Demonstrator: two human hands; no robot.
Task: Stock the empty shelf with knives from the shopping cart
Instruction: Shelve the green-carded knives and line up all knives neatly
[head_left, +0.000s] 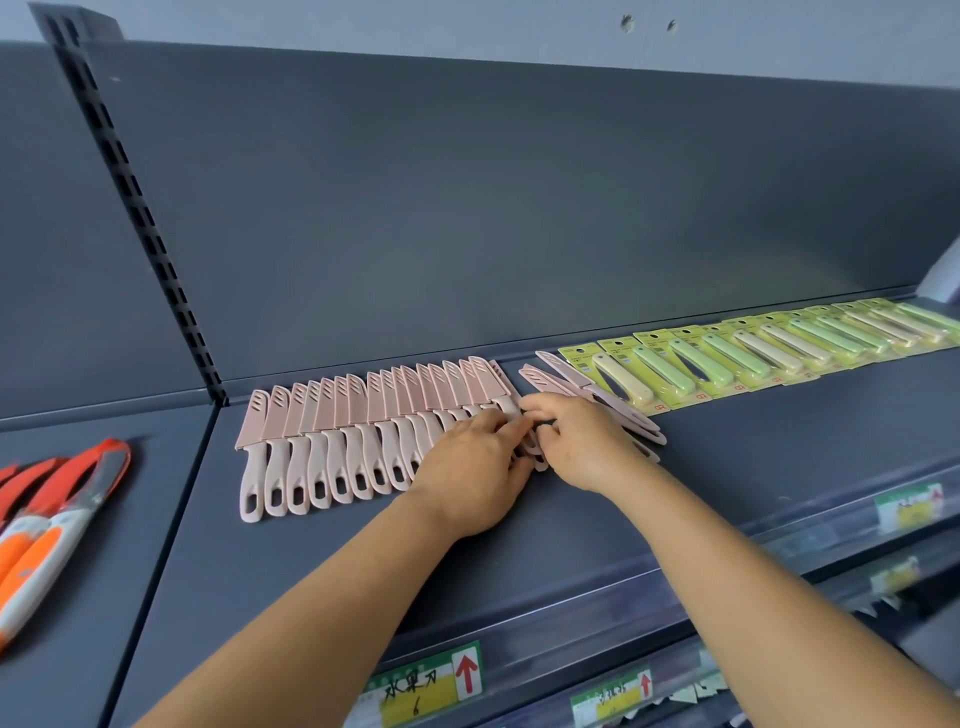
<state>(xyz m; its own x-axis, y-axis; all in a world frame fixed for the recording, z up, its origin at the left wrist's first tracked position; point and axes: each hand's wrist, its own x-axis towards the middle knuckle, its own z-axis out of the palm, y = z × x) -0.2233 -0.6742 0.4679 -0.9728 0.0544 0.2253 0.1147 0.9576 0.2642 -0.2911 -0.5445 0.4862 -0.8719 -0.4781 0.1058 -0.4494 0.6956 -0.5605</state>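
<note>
On the dark grey shelf (545, 519) I see a long row of pink knives (332, 441), each in a pink blade cover, lying side by side with handles toward me and overlapping like shingles. My left hand (475, 478) lies palm down over the handles at the right end of that row, fingers stretched forward and only slightly bent; I cannot tell whether they actually pinch a handle. My right hand (584, 441) sits just beside it, touching it, fingers curled down around the handles of a small loose bunch of pink knives (566, 382) that fans out toward the back right. Beyond that bunch runs a row of carded green and cream knives (753, 348), overlapping along the shelf toward the right. On the neighbouring shelf at left lie orange-handled scissors (52, 514). Price labels (431, 680) sit on the shelf's front edge.
</note>
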